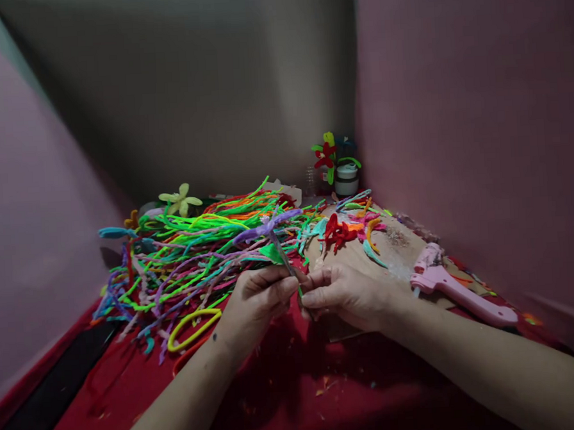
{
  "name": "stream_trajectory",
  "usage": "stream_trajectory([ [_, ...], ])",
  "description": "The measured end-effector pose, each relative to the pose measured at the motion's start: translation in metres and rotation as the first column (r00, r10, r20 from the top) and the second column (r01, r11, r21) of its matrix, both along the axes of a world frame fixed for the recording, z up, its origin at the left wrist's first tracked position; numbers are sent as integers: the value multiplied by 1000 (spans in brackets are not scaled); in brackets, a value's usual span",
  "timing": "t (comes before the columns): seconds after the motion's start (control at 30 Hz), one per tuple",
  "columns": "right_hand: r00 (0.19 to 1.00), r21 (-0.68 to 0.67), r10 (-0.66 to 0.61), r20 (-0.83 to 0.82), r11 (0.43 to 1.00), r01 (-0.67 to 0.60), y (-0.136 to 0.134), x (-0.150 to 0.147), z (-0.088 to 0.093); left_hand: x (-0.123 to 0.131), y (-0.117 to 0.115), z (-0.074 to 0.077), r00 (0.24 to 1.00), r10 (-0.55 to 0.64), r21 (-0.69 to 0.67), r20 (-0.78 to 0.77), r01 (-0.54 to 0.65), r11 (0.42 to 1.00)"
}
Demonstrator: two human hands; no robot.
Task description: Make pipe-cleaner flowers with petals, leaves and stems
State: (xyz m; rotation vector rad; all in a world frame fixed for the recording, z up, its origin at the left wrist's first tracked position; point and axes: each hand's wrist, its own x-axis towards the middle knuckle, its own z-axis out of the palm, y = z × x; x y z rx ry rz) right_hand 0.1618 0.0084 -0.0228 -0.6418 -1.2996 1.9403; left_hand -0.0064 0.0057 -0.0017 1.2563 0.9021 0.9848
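Note:
Between my hands is a pipe cleaner flower with fuzzy purple petals (268,226), tilted away from me, and a dark, slim stem (286,258). A bright green leaf-like piece (271,252) shows just left of the stem. My left hand (267,293) pinches the stem between thumb and fingers. Close beside it, my right hand (337,294) is closed at the lower stem, thumb against fingertips, with a bit of green there. Whatever else lies inside the fingers is hidden.
Many coloured pipe cleaners (197,245) are heaped behind and left. On a tan board (399,247) lie red petal pieces (337,233); a pink glue gun (464,289) rests at right. A pot with finished flowers (347,180) stands at the back. Pink walls (480,134) flank the red cloth (286,382).

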Motion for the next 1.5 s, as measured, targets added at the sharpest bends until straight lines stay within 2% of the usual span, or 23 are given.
stream_trajectory([
  [0.13,981,229,-181,70,960,161,-2,-5,2,3,1,-3,998,-12,41,59,10,999],
  [0.2,947,369,-303,106,896,245,-3,-7,2,5,2,-4,998,-18,64,61,15,998],
  [0.27,876,508,-457,151,796,328,-2,-7,0,7,3,-4,999,-17,92,42,13,996],
  [0.33,817,581,-548,178,729,362,-2,-7,0,8,3,-3,999,42,154,9,-43,987],
  [0.4,819,561,-541,191,745,361,-1,-6,1,6,3,-2,977,207,282,-51,-185,942],
  [0.43,834,528,-515,201,773,350,-2,-6,3,5,4,-1,945,317,378,-80,-265,887],
  [0.5,869,452,-442,224,837,309,-3,-5,7,1,8,-1,839,526,625,-135,-340,703],
  [0.53,887,417,-399,232,865,280,-4,-5,9,-1,11,-1,777,610,747,-156,-311,587],
  [0.6,916,367,-318,245,905,216,-5,-5,13,-4,17,-1,654,731,913,-194,-152,379],
  [0.63,926,351,-279,254,919,180,-7,-5,14,-5,20,-2,601,769,947,-217,-64,316],
  [0.67,934,337,-243,263,930,147,-7,-5,14,-6,23,-3,565,791,959,-235,4,283],
  [0.7,940,323,-206,273,940,112,-8,-5,14,-7,25,-4,547,796,959,-260,51,278],
  [0.8,955,284,-129,268,958,49,-10,-6,12,-9,27,-7,559,755,928,-342,76,364],
  [0.93,959,312,-153,240,947,73,-10,-6,10,-9,24,-10,623,627,808,-468,15,589],
  [1.0,959,326,-172,227,941,92,-10,-6,11,-9,22,-10,655,561,747,-506,7,665],
  [1.17,961,365,-192,201,925,108,-9,-5,10,-10,22,-9,695,540,686,-475,-92,722],
  [1.37,971,311,-187,146,941,134,-7,-4,7,-5,22,1,821,361,551,-441,-70,832],
  [1.5,966,270,-243,85,939,212,-4,-4,8,-2,23,6,884,256,356,-390,-112,928],
])
